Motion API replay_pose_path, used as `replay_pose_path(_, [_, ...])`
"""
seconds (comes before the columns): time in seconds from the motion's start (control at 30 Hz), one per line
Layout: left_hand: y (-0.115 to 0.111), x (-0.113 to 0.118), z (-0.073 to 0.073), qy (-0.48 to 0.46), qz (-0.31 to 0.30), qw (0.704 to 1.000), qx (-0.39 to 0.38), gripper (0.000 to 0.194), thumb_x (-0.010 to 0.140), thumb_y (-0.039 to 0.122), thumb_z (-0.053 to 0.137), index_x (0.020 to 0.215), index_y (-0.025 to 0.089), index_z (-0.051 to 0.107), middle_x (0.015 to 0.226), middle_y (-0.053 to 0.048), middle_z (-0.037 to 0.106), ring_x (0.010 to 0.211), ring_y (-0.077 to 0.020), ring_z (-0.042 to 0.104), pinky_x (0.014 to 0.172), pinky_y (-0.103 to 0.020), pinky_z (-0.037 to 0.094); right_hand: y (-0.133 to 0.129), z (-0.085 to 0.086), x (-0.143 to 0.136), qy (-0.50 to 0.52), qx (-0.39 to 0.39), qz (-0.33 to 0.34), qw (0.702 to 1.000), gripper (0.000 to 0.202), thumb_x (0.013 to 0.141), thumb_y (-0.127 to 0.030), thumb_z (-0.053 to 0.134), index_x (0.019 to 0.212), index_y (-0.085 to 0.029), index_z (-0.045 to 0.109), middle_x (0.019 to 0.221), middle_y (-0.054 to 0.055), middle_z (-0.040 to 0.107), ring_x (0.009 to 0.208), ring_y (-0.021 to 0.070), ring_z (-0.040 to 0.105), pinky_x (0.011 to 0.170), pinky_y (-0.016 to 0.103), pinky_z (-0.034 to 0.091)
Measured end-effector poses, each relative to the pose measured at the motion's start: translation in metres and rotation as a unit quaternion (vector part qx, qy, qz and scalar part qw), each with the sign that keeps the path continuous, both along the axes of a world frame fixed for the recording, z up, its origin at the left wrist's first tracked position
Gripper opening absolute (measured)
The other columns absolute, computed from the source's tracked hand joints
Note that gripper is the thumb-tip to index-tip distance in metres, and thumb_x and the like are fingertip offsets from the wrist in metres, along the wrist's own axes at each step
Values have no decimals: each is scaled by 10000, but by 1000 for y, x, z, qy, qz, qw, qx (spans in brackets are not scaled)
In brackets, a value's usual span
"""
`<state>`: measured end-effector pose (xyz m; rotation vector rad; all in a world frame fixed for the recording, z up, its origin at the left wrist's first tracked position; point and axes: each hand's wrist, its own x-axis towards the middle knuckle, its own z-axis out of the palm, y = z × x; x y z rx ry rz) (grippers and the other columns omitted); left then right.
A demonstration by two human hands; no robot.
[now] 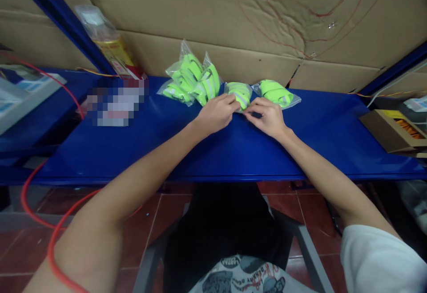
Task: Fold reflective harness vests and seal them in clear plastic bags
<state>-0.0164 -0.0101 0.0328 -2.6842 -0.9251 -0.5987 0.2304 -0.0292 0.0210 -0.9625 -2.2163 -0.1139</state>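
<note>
On the blue table, a clear plastic bag [239, 91] holds a folded neon-yellow reflective strap. My left hand [218, 114] pinches the near edge of this bag at its left. At the same edge, my right hand [266, 115] has thumb and fingertips pressed together on the plastic. Just behind my right hand lies another bagged neon strap [275, 92]. Left of my left hand, a pile of bagged neon straps [191, 79] leans together, with grey reflective stripes showing through the plastic.
Cardboard [213, 21] lines the back of the blue table [207, 159]. A yellow-labelled bottle [115, 48] stands at the back left. An open cardboard box [388, 130] sits at the right end. A red hose [53, 235] loops beside my left arm.
</note>
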Motion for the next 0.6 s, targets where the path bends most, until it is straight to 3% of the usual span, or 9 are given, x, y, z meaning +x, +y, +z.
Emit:
replay_pose_path(0.17, [0,-2,4,-7,48,998,-40,244,1036,141,567,1101,131,802,1079,-152,778,1071,-319,738,850,-415,582,4,-2,5,23,-12,16,1000,171,1038,-361,772,987,-245,888,966,65,801,883,243,731,786,386,550])
replay_pose_path(0.37, [4,-7,2,-10,24,999,-37,277,1083,210,565,1099,151,835,1076,-139,780,1082,-302,734,843,-392,570,5,-6,3,54,-5,33,998,184,1037,-362,761,988,-238,889,931,63,783,851,238,722,745,380,534])
replay_pose_path(0.6, [9,-10,-5,-56,8,998,-31,214,1080,286,670,1102,198,863,1070,-106,797,1056,-296,742,792,-384,536,8,-11,1,116,-58,39,991,226,1002,-444,812,986,-236,899,901,59,765,798,220,704,716,378,531])
